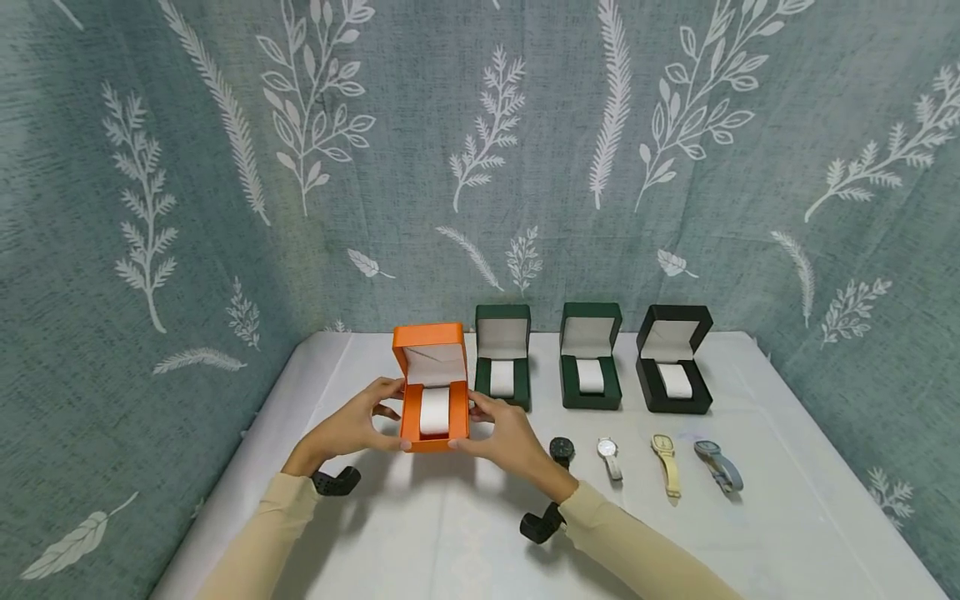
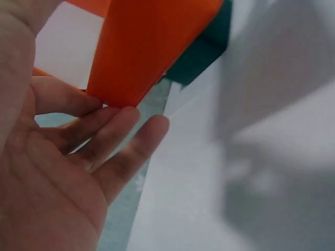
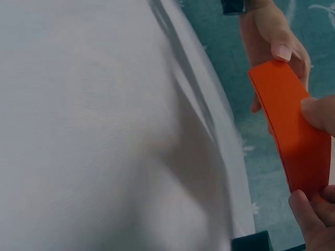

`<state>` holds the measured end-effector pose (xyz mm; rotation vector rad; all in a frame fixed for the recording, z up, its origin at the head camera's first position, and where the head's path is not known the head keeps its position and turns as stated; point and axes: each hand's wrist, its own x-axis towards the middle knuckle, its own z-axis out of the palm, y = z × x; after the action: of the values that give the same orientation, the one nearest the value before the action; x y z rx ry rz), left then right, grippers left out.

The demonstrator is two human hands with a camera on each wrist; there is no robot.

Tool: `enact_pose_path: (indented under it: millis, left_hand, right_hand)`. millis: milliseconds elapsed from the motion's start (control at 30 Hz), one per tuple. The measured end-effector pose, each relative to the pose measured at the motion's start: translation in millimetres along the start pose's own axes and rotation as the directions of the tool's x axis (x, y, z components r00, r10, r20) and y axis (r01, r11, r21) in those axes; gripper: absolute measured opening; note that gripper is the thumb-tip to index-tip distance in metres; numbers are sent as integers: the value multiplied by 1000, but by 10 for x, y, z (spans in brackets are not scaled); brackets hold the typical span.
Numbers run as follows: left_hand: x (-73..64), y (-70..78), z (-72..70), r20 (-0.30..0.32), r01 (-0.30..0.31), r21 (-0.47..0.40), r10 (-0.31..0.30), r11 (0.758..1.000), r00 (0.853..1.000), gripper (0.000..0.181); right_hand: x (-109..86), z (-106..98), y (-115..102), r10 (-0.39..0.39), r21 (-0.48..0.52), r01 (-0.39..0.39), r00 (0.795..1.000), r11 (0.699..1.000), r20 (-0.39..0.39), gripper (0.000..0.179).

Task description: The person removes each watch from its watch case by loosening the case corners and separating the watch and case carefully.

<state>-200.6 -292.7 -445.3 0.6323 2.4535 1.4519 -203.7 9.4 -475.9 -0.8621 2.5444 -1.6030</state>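
Note:
An orange watch box [image 1: 411, 412] with its lid raised is held between both hands, its shadow falling on the white table in front. Inside sits a white cushion [image 1: 434, 412]. My left hand [image 1: 356, 425] grips the left side, thumb at the lower front corner; in the left wrist view, fingertips of the left hand [image 2: 57, 172] meet the edge of the orange box [image 2: 141, 47]. From the right, my right hand [image 1: 510, 433] grips the other side. The right thumb [image 3: 320, 112] presses on the orange box's front [image 3: 293, 125] in the right wrist view.
Behind stand a green box [image 1: 482, 392], another green box [image 1: 611, 392] and a black box [image 1: 697, 392], all with raised lids and white cushions. To the right lie a black watch [image 1: 562, 450], a silver watch [image 1: 609, 454], a gold watch [image 1: 665, 462] and a blue watch [image 1: 717, 464].

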Motion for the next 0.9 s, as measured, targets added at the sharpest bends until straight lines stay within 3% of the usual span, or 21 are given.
enact_pose_path:
  millis: [367, 500, 667, 900]
  left_hand:
    - [104, -273, -247, 5, 52, 0, -52, 999, 999, 104]
    - [136, -360, -332, 9, 98, -11, -98, 995, 995, 105]
    - [168, -435, -453, 26, 167, -32, -166, 985, 986, 108]
    - [220, -503, -531, 37, 205, -63, -203, 977, 978, 110]
  right_hand:
    - [356, 251, 54, 32, -43, -31, 999, 999, 18, 86]
    - [474, 317, 60, 48, -72, -46, 999, 996, 26, 86]
    - [598, 371, 46, 54, -101, -49, 997, 994, 48, 88]
    - [735, 428, 88, 66, -88, -60, 995, 994, 72, 89]
